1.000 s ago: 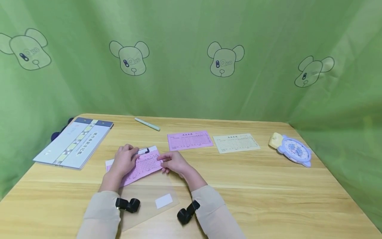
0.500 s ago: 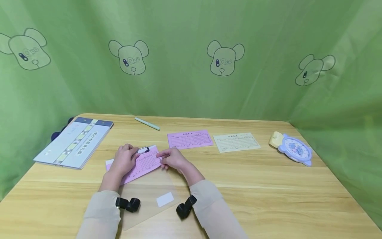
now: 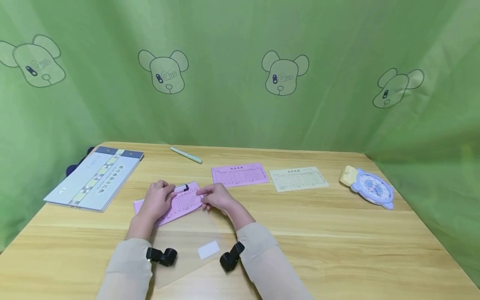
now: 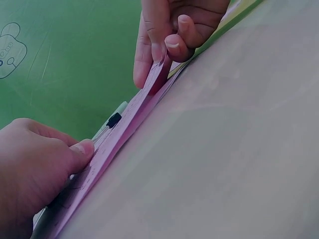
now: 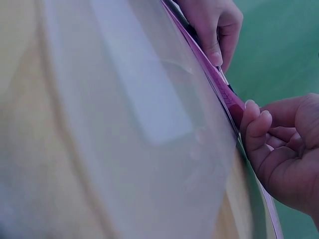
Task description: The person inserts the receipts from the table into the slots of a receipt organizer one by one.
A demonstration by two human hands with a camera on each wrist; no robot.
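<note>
A pink printed form (image 3: 183,203) lies over the top of a see-through clip folder (image 3: 180,266) that carries a white label (image 3: 208,250). At the folder's far edge sits a metal clip (image 3: 181,188) with black ends. My left hand (image 3: 155,202) pinches this clip; in the left wrist view the thumb (image 4: 83,149) lies on its wire lever. My right hand (image 3: 219,198) holds the form's right edge between thumb and fingers. In the left wrist view that edge of the form (image 4: 144,94) is lifted off the sheets below it.
Behind my hands lie another pink form (image 3: 240,175), a pale yellow-green form (image 3: 298,179) and a light green pen (image 3: 186,155). A ledger book (image 3: 93,179) is at the left. At the right are a blue round clock-like object (image 3: 373,188) and a yellow block (image 3: 348,176).
The pink form has slid away from me, up under the clip, covering the white strip along the top edge. My right hand has moved slightly with it; the left hand has stayed put.
</note>
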